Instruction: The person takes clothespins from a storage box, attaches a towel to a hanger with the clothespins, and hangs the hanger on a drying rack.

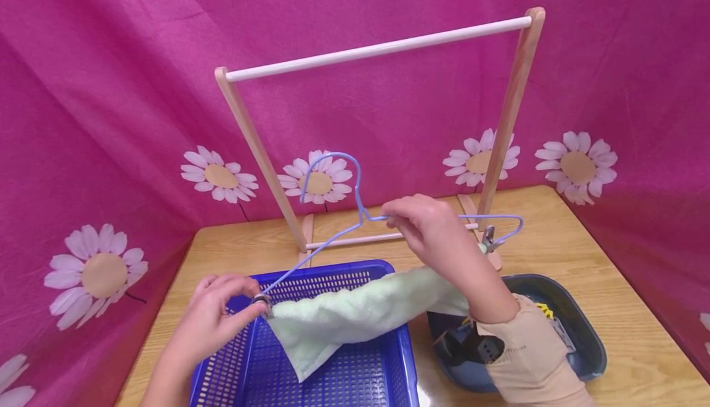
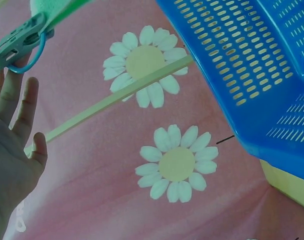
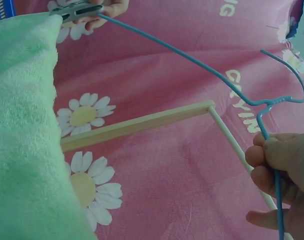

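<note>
A light-blue wire hanger (image 1: 357, 191) is held above the table, its hook pointing up. My right hand (image 1: 429, 228) grips the hanger's upper wire just right of the neck, fingers curled around it in the right wrist view. At the hanger's left corner, my left hand (image 1: 219, 317) pinches a grey clothespin (image 2: 19, 42). A pale green fluffy cloth (image 1: 355, 308) hangs along the lower part of the hanger, its left corner at that clothespin. Another clothespin (image 1: 490, 239) sits at the cloth's right end. My right forearm hides part of the cloth.
Beneath the cloth stands a blue perforated basket (image 1: 409, 370). Right of it, a dark blue-grey basin (image 1: 596, 351) holds black, yellow and grey items, partly covered by my sleeve. Behind the hanger rises a wooden rack with a white rail (image 1: 377, 47), before a pink flowered curtain (image 1: 388, 117).
</note>
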Motion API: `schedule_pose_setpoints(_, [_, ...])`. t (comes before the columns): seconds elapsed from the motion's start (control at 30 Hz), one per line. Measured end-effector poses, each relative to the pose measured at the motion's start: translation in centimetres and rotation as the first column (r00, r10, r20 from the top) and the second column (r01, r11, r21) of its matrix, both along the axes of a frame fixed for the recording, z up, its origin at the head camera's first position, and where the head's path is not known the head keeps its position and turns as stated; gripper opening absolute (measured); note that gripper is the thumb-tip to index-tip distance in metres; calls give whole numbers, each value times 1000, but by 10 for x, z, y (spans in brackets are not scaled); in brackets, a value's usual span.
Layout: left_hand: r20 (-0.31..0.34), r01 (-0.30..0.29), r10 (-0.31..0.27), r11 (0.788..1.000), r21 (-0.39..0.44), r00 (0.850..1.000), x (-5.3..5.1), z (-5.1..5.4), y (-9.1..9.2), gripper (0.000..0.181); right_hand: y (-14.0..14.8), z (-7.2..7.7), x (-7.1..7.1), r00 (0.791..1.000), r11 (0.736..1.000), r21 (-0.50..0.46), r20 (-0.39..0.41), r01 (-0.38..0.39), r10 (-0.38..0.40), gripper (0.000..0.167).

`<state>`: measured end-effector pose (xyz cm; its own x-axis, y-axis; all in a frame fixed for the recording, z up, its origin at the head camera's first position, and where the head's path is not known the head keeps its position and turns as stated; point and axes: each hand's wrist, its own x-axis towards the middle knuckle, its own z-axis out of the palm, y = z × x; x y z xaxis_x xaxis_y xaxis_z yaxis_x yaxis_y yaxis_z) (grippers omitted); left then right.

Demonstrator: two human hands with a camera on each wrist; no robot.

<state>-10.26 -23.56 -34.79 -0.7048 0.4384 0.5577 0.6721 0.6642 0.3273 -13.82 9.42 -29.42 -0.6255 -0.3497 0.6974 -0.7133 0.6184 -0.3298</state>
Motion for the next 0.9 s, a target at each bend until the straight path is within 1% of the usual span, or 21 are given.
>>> schedule_pose_setpoints(0.07, [-7,-8,8,1000,-2,1000,0,0,0,23,-1,-1,1,1000,1000,-11,-19,1,-1,18])
schedule_pose_setpoints(0.13, [1,-17,17,1000,-9,1000,-1,0,1,24,-2,-1,1,999,1000,-18,-34,4,-4,17])
schedule_pose_setpoints(0.27, [3,-28,28,999,-31,1000,-2,1,3,26,-5,0,3,999,999,-33,-37,16,-17,17])
schedule_pose_setpoints(0.33, [19,-30,31,999,-35,999,-3,2,3,28,-6,0,5,999,999,-40,-33,21,-22,18])
schedule_pose_setpoints(0.4, [52,-29,30,999,-36,998,-3,3,3,29,-7,1,6,999,999,-46,-30,26,-28,18])
schedule_pose_setpoints(0.43, [72,-25,27,999,-35,997,-3,3,3,29,-8,0,6,999,999,-47,-36,27,-29,18])
schedule_pose_setpoints(0.5, [87,-14,18,999,-43,996,-4,2,4,28,-8,0,7,998,999,-48,-48,24,-26,19])
schedule_pose_setpoints(0.53, [81,-4,7,999,-47,997,-4,1,4,28,-8,0,7,998,999,-48,-56,20,-23,19])
schedule_pose_setpoints(0.67, [17,32,-31,998,-62,999,-5,-2,6,31,-9,0,8,998,999,-51,-69,4,-8,20])
schedule_pose_setpoints(0.7, [16,40,-39,997,-60,999,-5,-2,6,33,-9,1,9,998,998,-58,-68,-1,-3,20])
schedule_pose_setpoints(0.8, [55,49,-46,998,-39,997,-5,-1,7,41,-8,2,9,997,997,-79,-77,-15,9,20])
schedule_pose_setpoints(0.9, [90,40,-38,999,-26,995,-5,0,7,48,-6,2,8,996,996,-85,-89,-35,27,19])
